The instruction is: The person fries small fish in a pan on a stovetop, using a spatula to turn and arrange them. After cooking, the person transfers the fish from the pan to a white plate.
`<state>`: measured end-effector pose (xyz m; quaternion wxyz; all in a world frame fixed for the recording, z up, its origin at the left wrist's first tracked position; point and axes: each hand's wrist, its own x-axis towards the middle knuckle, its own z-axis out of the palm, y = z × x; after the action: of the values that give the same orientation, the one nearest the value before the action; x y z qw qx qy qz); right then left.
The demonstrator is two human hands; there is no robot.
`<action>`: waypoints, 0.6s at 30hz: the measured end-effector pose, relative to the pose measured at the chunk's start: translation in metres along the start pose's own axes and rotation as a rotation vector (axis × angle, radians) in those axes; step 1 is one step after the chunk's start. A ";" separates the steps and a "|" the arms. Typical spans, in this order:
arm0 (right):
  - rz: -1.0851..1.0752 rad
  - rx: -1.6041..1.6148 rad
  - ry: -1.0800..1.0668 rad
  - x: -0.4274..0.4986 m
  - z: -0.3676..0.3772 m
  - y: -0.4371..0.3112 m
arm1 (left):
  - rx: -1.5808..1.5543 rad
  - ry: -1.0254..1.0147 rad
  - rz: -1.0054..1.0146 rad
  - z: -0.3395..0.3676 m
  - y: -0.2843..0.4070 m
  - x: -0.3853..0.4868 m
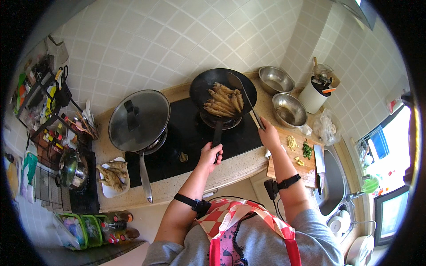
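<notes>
My left hand (211, 155) is wrapped around the black handle of a dark wok (203, 79), which sits over the right burner of the black glass hob (186, 136). Several browned fried fish (222, 101) lie together in the wok. In my right hand (269, 135) is the handle of a metal spatula (247, 93). Its blade rests against the wok's right inner side, apart from most of the fish. On the left burner stands a second pan with a glass lid (139, 119), its steel handle pointing toward me.
A white dish (123, 189) of fish stands left of the hob. At right are two steel bowls (276, 79), a cutting board (283, 166) with chopped garlic, greens and ginger, a cleaver (319, 159) and a sink (332, 179). A black rack (36, 123) stands far left.
</notes>
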<state>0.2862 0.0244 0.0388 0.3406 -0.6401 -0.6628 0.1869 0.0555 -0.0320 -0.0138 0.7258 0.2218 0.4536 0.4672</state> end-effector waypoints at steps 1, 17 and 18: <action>0.014 0.022 0.008 -0.006 0.000 0.003 | 0.034 0.016 0.005 0.001 0.001 0.000; 0.019 0.361 0.094 -0.054 -0.014 0.010 | 0.127 0.001 -0.045 0.032 0.058 -0.015; 0.035 0.383 0.084 -0.056 -0.015 0.010 | 0.117 -0.035 -0.003 0.033 0.056 -0.013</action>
<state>0.3007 -0.0316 0.0309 0.4803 -0.5823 -0.5890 0.2886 0.0551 -0.0135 0.0502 0.7202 0.2713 0.4677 0.4347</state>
